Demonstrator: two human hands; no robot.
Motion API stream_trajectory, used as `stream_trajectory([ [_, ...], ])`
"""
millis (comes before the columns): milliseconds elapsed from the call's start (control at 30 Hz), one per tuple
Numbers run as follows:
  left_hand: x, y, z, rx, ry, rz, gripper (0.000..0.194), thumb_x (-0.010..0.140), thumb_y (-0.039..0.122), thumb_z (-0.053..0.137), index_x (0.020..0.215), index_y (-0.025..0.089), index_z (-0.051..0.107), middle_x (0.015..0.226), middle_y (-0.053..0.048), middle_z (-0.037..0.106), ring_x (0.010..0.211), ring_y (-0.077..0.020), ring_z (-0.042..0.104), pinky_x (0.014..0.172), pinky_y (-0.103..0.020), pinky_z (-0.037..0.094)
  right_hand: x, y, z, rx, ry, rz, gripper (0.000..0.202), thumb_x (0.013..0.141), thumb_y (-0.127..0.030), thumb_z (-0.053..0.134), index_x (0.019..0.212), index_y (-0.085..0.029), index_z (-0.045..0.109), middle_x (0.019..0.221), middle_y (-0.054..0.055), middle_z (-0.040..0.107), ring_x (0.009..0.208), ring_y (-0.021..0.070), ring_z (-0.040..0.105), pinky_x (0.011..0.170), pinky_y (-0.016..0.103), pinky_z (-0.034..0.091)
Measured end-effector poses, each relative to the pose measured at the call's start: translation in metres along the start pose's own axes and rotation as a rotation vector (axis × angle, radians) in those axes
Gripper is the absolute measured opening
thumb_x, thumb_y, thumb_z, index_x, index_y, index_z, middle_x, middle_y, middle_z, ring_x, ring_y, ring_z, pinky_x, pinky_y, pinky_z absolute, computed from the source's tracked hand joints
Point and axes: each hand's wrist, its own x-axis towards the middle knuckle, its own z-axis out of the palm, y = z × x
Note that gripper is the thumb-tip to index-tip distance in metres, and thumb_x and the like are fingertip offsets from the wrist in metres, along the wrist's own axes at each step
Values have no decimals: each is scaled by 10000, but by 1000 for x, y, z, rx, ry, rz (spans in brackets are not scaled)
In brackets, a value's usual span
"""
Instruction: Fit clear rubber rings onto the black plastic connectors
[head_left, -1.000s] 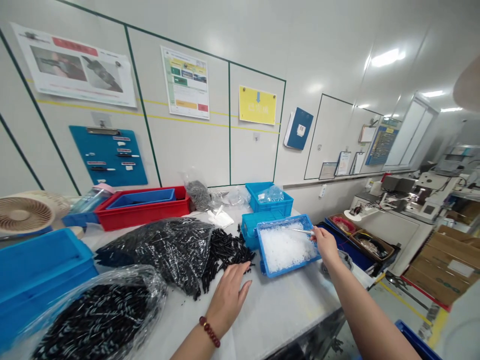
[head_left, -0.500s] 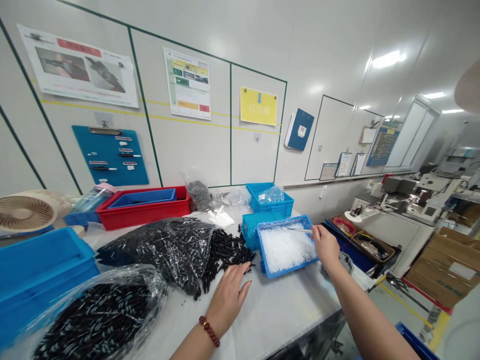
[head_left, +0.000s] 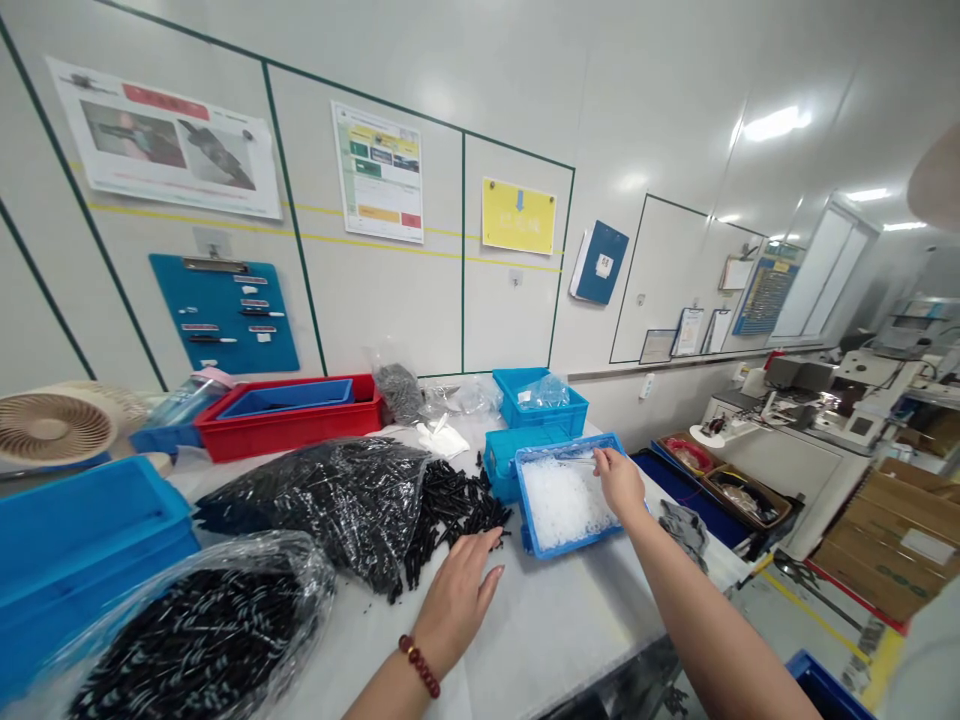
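My right hand (head_left: 621,484) is closed on thin metal tweezers (head_left: 576,461). Their tips reach over a blue tray (head_left: 574,549) filled with small white translucent pieces (head_left: 562,495); whether a piece is caught between the tips is too small to see. On the white table my left hand (head_left: 459,590) lies with its fingers stretched out and the thumb apart. Its fingertips are at the near edge of a pile of small black tube-like parts (head_left: 457,500). That pile spills from a clear plastic bag (head_left: 330,490) of black parts.
Another open bag of black parts (head_left: 195,640) sits at the near left, beside stacked blue bins (head_left: 82,530). A red bin (head_left: 292,430), a fan (head_left: 64,425) and a light-blue bin (head_left: 544,410) stand along the back. Grey cloth (head_left: 682,530) lies at the table's right edge.
My right hand has moved left with the tweezers, further over the white pieces in the tray. My left hand stays in nearly the same place.
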Motion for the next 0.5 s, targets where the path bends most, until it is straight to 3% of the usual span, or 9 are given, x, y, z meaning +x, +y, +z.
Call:
stream_trajectory([
  [133, -1, -2, 1, 15, 12, 7, 310, 900, 242, 396, 1199, 180, 451, 1016, -93, 619, 931, -211, 585, 793, -370, 523, 4, 5, 6, 168, -43, 27, 350, 771, -424, 409, 539, -195, 537, 521, 8, 563, 518, 148, 485, 514, 245, 299],
  [300, -1, -2, 1, 12, 6, 9, 301, 901, 250, 394, 1185, 174, 461, 1000, -93, 627, 916, -212, 592, 794, -375, 522, -2, 13, -9, 360, -46, 78, 392, 721, -533, 416, 571, -193, 540, 476, 13, 547, 469, 147, 467, 487, 259, 332],
  [500, 2, 0, 0, 31, 36, 13, 277, 911, 258, 369, 1135, 166, 504, 923, -82, 646, 839, -193, 613, 731, -336, 542, -14, 13, -22, 504, -68, 82, 385, 674, -553, 493, 571, -186, 548, 458, 6, 523, 422, 123, 431, 428, 246, 296],
])
